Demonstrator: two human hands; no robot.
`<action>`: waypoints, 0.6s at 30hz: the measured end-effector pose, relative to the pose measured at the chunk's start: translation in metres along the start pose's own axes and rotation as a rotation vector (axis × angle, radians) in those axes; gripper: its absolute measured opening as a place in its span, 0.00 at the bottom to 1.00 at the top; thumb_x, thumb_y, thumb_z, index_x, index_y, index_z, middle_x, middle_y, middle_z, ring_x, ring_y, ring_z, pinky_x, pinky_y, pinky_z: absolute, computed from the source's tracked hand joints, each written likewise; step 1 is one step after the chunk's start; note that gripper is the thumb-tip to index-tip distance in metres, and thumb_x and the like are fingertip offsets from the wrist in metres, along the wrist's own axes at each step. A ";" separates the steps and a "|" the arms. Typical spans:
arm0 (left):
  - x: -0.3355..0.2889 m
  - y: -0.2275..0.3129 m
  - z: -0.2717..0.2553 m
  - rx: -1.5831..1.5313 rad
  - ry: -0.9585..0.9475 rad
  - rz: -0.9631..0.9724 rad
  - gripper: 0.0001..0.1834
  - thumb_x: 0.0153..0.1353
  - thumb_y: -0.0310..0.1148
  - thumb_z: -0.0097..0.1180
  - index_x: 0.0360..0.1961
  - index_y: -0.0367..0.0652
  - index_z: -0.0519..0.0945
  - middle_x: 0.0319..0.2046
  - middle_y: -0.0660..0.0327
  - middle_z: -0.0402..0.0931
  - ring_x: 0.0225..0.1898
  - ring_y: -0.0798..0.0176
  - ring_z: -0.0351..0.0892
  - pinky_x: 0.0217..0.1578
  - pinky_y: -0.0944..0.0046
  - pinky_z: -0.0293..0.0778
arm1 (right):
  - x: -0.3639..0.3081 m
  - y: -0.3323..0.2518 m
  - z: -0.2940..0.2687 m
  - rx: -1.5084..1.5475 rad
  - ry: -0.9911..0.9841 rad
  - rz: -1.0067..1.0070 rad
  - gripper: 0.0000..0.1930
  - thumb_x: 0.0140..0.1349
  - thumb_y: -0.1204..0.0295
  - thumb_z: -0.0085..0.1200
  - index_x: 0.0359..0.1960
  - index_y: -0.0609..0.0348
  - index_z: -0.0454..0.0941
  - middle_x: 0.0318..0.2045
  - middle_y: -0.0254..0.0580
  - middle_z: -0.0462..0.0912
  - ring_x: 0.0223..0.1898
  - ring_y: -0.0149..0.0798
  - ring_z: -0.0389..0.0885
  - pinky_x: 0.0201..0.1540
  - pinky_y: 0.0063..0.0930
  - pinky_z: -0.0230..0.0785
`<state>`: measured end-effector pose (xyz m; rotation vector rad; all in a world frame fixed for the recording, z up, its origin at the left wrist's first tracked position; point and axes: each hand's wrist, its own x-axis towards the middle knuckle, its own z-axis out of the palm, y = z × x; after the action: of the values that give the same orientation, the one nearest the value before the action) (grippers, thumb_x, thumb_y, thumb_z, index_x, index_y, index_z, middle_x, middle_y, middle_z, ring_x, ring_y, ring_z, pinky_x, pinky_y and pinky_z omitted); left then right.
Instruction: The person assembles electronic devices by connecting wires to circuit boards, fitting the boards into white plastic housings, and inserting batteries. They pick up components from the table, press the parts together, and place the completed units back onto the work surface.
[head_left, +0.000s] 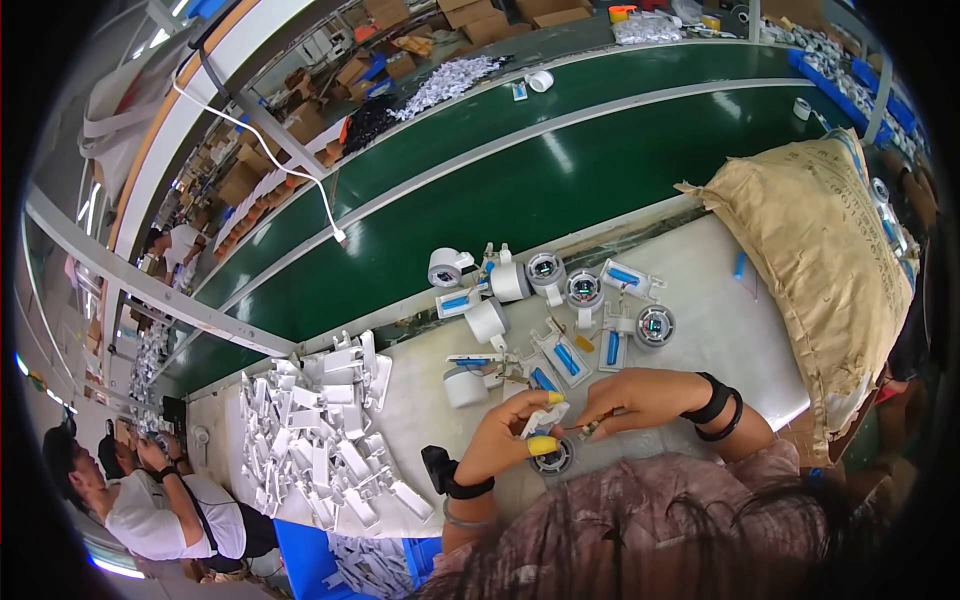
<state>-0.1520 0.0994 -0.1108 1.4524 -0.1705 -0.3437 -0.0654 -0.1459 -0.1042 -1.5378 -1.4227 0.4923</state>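
My left hand (500, 437), with yellow covers on two fingertips, pinches a small white plastic part (546, 420) at the table's near side. Close beside it my right hand (640, 402) is closed, thumb against fingers, on a tiny greenish-brown piece (588, 430) too small to name. A thin wire seems to run between the two. Just below my fingers lies a round grey housing (553, 460), partly covered by the left hand. Beyond the hands are white holders with blue cylindrical batteries (567, 358) and several round white housings (584, 290) showing circuit boards.
A heap of white plastic parts (325, 430) covers the table's left side, above a blue bin (305, 560). A large tan sack (805, 260) stands at the right. Behind the table runs a green conveyor belt (430, 215). A white cable (300, 172) hangs over it. Another person (165, 510) works at far left.
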 end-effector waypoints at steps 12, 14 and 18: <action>0.015 -0.016 0.020 0.094 0.252 0.059 0.21 0.64 0.23 0.39 0.59 0.38 0.65 0.43 0.58 0.74 0.34 0.69 0.76 0.30 0.70 0.75 | 0.015 0.012 0.031 -0.767 0.709 0.133 0.11 0.48 0.73 0.65 0.33 0.55 0.78 0.25 0.36 0.78 0.28 0.42 0.78 0.36 0.36 0.69; 0.015 -0.018 0.021 0.013 0.288 0.011 0.21 0.65 0.24 0.40 0.60 0.40 0.62 0.43 0.58 0.74 0.33 0.69 0.76 0.28 0.71 0.74 | 0.014 0.017 0.033 -0.710 0.742 0.081 0.12 0.47 0.74 0.64 0.35 0.55 0.78 0.31 0.35 0.80 0.34 0.43 0.79 0.42 0.34 0.70; 0.015 -0.014 0.015 -0.207 0.218 -0.062 0.21 0.66 0.27 0.40 0.61 0.42 0.60 0.42 0.58 0.75 0.33 0.70 0.76 0.27 0.71 0.74 | 0.021 0.010 0.032 -0.622 0.769 -0.013 0.13 0.48 0.80 0.65 0.37 0.58 0.79 0.30 0.41 0.79 0.33 0.45 0.77 0.40 0.36 0.70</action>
<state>-0.1448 0.0798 -0.1245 1.2817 0.0844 -0.2432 -0.0803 -0.1140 -0.1216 -1.8965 -0.9927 -0.5731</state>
